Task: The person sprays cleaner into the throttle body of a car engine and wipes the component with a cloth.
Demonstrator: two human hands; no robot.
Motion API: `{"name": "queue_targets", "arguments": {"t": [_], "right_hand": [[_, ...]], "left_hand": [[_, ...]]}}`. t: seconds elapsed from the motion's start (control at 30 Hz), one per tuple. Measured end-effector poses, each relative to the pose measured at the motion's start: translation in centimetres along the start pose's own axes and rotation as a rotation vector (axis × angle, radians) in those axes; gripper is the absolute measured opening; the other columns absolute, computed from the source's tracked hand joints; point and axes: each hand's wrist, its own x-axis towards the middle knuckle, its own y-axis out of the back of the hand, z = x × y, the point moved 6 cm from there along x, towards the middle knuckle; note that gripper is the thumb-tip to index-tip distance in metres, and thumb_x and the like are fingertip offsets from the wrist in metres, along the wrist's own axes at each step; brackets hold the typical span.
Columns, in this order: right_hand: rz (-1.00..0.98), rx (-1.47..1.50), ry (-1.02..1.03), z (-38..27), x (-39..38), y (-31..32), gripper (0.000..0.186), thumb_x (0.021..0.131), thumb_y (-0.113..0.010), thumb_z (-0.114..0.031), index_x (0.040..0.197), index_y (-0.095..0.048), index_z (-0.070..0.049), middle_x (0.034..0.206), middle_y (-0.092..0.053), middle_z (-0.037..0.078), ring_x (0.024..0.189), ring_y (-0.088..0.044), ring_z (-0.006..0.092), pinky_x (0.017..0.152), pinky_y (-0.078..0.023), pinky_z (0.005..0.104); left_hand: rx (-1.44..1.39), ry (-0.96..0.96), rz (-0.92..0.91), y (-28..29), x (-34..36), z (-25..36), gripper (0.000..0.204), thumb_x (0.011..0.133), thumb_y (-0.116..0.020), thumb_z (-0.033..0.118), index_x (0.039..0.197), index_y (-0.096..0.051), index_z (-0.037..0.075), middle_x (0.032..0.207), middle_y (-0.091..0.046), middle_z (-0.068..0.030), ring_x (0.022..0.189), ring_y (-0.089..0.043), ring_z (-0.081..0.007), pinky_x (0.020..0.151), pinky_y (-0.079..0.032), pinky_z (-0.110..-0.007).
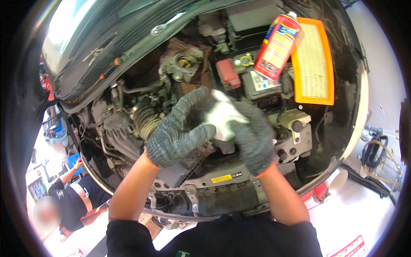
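Over the middle of an open engine bay, my left hand [177, 132] and my right hand [253, 139], both in dark grey knitted gloves, hold a crumpled white cloth [224, 115] between them. The left thumb presses against the cloth's near side, and the right fingers close round its right side. Motion blurs the cloth and the right fingers. Just beyond my hands, a metal throttle body [183, 64] with a round bore sits on a brownish rag [204, 68]. A ribbed intake hose [144, 120] lies left of my left hand.
A red spray can [277, 48] leans by the battery [262, 85], next to an orange-framed air filter [314, 64]. A ratchet wrench [158, 30] lies near the windscreen edge. The front crossmember [222, 177] runs below my forearms. Another person [72, 199] is at lower left.
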Motion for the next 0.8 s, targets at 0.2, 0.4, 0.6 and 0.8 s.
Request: {"name": "queue_targets", "arguments": {"t": [0.2, 0.4, 0.6, 0.8], "right_hand": [[0.087, -0.588, 0.250, -4.7, 3.9, 1.4, 0.044, 0.093, -0.069, -0.020, 0.130, -0.060, 0.001, 0.111, -0.071, 0.014, 0.097, -0.070, 0.0250, 0.086, -0.054, 0.0348], [0.483, -0.951, -0.094, -8.3, 15.7, 11.0, 0.094, 0.080, -0.065, -0.062, 0.144, -0.040, 0.002, 0.135, -0.058, 0.025, 0.119, -0.061, 0.0380, 0.099, -0.048, 0.0446], [0.437, -0.876, 0.081, -8.5, 16.1, 8.4, 0.090, 0.071, -0.082, -0.039, 0.141, -0.040, -0.003, 0.128, -0.061, 0.020, 0.114, -0.064, 0.0342, 0.097, -0.051, 0.0417], [0.135, 0.290, 0.162, -5.1, 8.2, 7.5, 0.092, 0.064, -0.089, -0.006, 0.142, -0.040, -0.003, 0.124, -0.060, 0.012, 0.113, -0.061, 0.0204, 0.098, -0.053, 0.0367]], "left_hand": [[0.082, -0.121, 0.267, 6.7, 1.6, -0.3, 0.028, 0.094, -0.052, 0.003, 0.118, -0.065, 0.004, 0.113, -0.068, -0.0062, 0.099, -0.063, -0.0152, 0.088, -0.051, -0.029], [0.648, -0.156, 0.441, 14.3, 3.9, -5.1, 0.024, 0.090, -0.050, 0.001, 0.109, -0.065, 0.003, 0.103, -0.069, -0.0099, 0.089, -0.064, -0.0157, 0.080, -0.052, -0.031], [0.627, -0.136, 0.548, 13.6, 3.4, -4.6, 0.018, 0.096, -0.063, 0.020, 0.103, -0.064, 0.004, 0.092, -0.066, -0.0088, 0.082, -0.061, -0.0196, 0.081, -0.050, -0.034], [0.517, -0.190, 0.369, 9.3, 2.5, -0.5, 0.018, 0.090, -0.071, 0.019, 0.096, -0.065, 0.002, 0.081, -0.063, -0.0069, 0.075, -0.058, -0.0163, 0.071, -0.049, -0.032]]}}
